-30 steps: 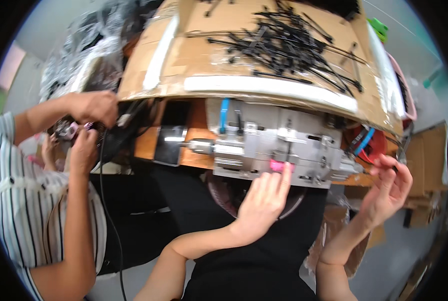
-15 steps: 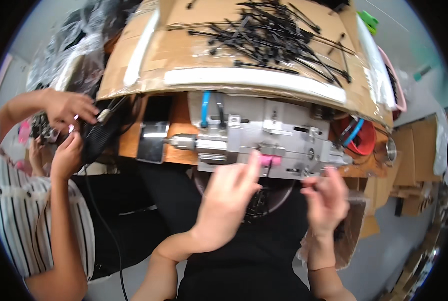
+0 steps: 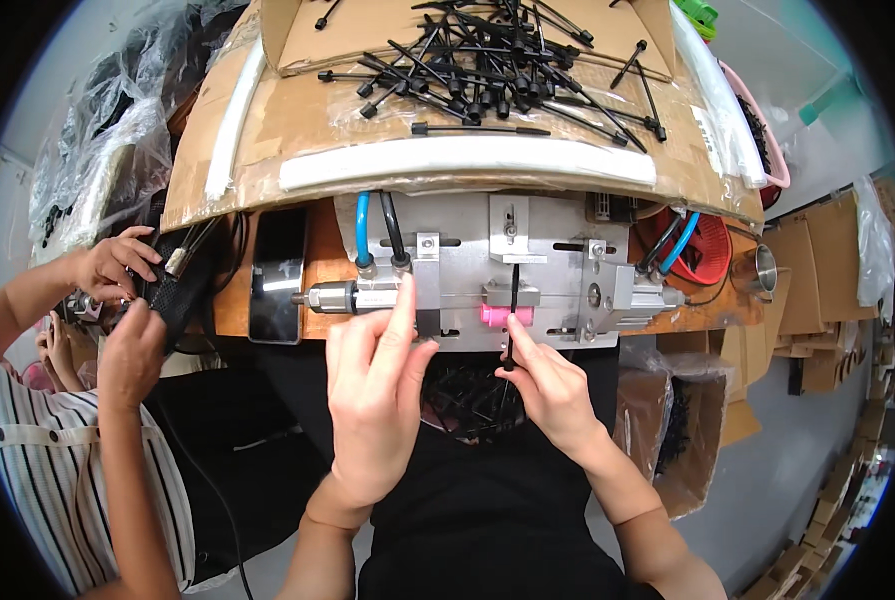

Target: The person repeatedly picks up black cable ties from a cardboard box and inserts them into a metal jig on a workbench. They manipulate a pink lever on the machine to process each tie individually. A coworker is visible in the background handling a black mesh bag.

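Note:
My right hand (image 3: 559,397) pinches the near end of a thin black plastic rod (image 3: 514,283) between thumb and forefinger. The rod lies lengthwise across a small metal block and a pink piece (image 3: 493,316) in the middle of a metal clamping fixture (image 3: 459,222). Its far end reaches a bracket (image 3: 509,230) on the plate. My left hand (image 3: 372,405) is raised beside the fixture's left cylinder (image 3: 375,297), forefinger stretched out, holding nothing. A round container (image 3: 467,405) of black pieces sits below the fixture, partly hidden by my hands.
Several black rods (image 3: 477,85) lie on a cardboard tray (image 3: 257,165) above the fixture. A phone (image 3: 275,290) lies left, a red basket (image 3: 709,255) and metal cup (image 3: 754,272) right. At far left, another person's hands (image 3: 132,340) work on a black mesh piece. Blue hose (image 3: 361,228) rises beside my left hand.
My right hand has moved left and in to the fixture, now pinching the rod there. My left hand has moved left, away from the pink piece. The view has shifted slightly.

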Demonstrator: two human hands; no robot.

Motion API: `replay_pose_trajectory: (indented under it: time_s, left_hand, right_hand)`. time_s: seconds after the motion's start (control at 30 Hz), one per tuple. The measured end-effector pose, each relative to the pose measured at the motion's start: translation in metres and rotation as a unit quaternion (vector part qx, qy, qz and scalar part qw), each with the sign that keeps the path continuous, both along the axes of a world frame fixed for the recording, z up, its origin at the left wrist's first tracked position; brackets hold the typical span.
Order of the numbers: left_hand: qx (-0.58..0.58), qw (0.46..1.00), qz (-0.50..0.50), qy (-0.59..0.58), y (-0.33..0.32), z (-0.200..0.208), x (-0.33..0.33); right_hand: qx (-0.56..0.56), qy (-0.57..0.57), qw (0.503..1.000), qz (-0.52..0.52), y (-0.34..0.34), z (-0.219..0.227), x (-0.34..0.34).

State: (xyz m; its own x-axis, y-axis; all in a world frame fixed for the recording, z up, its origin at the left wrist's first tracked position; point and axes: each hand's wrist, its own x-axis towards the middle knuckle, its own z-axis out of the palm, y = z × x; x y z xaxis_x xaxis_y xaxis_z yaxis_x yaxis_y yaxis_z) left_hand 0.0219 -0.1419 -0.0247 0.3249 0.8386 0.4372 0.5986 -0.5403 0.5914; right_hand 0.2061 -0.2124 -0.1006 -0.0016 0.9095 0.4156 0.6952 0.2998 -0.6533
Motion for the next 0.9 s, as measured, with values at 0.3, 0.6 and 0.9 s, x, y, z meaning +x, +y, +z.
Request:
replay_pose_trajectory:
  time_s: [0.3,0.6,0.9]
  left_hand:
    - [0.022,0.999,-0.031,-0.014,0.019,0.013,0.005]
    - [0.082,0.987,-0.139,0.031,0.156,0.041,0.028]
    - [-0.087,0.948,-0.293,0.085,0.180,0.061,0.020]
  right_hand:
    - [-0.031,-0.029,0.999,0.009,0.001,0.021,0.007]
    - [0.221,-0.198,0.954,-0.040,0.157,0.140,0.067]
    - [0.097,-0.355,0.930,0.026,0.248,0.158,0.119]
